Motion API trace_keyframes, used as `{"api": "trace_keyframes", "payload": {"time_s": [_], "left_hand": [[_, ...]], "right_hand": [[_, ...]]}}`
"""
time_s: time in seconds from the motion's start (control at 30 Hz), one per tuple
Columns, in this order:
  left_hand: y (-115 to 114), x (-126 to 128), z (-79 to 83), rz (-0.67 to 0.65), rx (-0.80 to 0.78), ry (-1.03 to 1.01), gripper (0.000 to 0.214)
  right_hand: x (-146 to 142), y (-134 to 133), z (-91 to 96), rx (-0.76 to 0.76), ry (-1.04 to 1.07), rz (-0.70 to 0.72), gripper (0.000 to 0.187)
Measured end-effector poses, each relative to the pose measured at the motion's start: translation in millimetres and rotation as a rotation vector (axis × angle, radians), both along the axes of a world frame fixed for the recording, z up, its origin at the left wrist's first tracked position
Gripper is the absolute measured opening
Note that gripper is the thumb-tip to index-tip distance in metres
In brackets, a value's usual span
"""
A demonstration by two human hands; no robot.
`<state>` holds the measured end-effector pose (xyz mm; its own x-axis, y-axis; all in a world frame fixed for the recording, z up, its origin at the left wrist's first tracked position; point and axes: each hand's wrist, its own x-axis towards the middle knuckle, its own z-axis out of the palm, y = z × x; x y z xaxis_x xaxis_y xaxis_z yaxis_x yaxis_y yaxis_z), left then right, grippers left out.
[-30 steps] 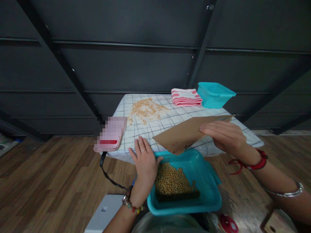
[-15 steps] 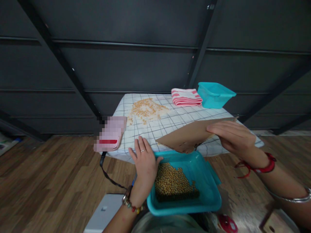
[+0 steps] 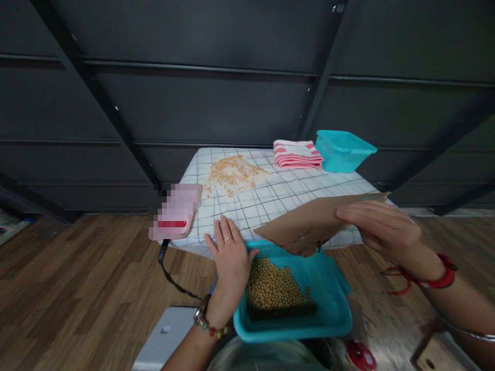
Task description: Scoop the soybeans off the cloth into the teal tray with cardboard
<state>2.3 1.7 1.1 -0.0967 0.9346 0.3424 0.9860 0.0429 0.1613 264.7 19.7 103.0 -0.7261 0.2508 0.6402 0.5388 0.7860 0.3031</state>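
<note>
My right hand (image 3: 382,221) pinches a brown piece of cardboard (image 3: 309,219) by its right end, tilted over the far rim of a turquoise plastic bin (image 3: 332,309). Inside the bin lie many soybeans (image 3: 274,288), heaped toward its left side. Stretched out and spread, the fingers of my left hand (image 3: 230,252) rest at the table's near edge, with the thumb against the bin's left rim. Farther back on the checked tablecloth (image 3: 286,190) is a spread of loose yellow beans (image 3: 235,172) with some pale grains or powder among them.
A pink pixelated phone-like object (image 3: 178,211) sits at the table's left edge, its black strap hanging down. At the back right are a folded pink-and-white towel (image 3: 297,154) and a second turquoise bin (image 3: 344,151). A grey box (image 3: 164,340) stands on the wooden floor.
My right hand has moved a little right and toward me with the cardboard, which now sits lower over the bin's far rim. My left hand has hardly moved.
</note>
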Motion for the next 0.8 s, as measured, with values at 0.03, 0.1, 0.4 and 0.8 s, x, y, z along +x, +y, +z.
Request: {"api": "trace_keyframes", "payload": {"time_s": [0.03,0.1,0.4,0.8], "left_hand": [[0,0,0.1,0.0,-0.001,0.0,0.073],[0,0,0.9,-0.002,-0.009,0.001,0.073],[0,1,4.1,0.0,-0.048,-0.008,0.076],[-2,1,3.3,-0.005,-0.047,-0.007,0.072]], "right_hand": [[2,-2,0.7,-0.004,-0.007,0.001,0.04],[5,-5,1.4,-0.006,-0.014,0.003,0.04],[3,-3,2.3,0.025,0.03,-0.044,0.043],[-2,-8,6.6,-0.032,-0.011,0.048,0.036]]}}
